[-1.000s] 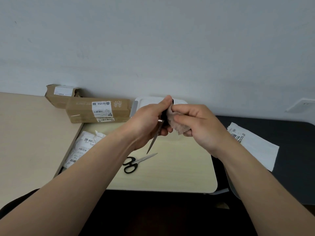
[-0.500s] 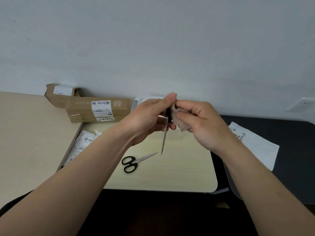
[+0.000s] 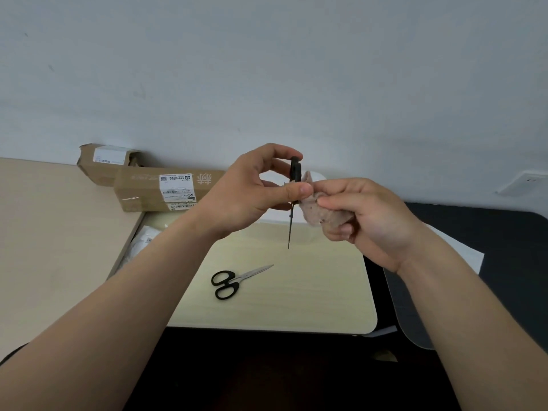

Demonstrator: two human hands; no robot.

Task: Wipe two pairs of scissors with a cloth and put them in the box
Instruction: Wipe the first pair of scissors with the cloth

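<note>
My left hand [image 3: 252,191] pinches a pair of black-handled scissors [image 3: 292,203] by the handles, edge-on to me, blades pointing straight down above the table. My right hand [image 3: 364,215] grips a crumpled pinkish-grey cloth [image 3: 320,213] pressed against the scissors just below the handles. A second pair of black-handled scissors [image 3: 234,280] lies flat on the pale wooden table [image 3: 296,292], blades pointing up and right. A white box [image 3: 278,216] stands against the wall behind my hands, mostly hidden by them.
Two brown cardboard boxes [image 3: 166,189] with labels lie along the wall at the left. White packets [image 3: 142,241] sit in the gap beside a second tabletop at the left. A white sheet [image 3: 462,250] lies on the dark surface at the right.
The held scissors have turned from slanting down-left to hanging straight down, seen edge-on. My left hand's grip has shifted up to the handles, and the right hand with the cloth moved slightly right.
</note>
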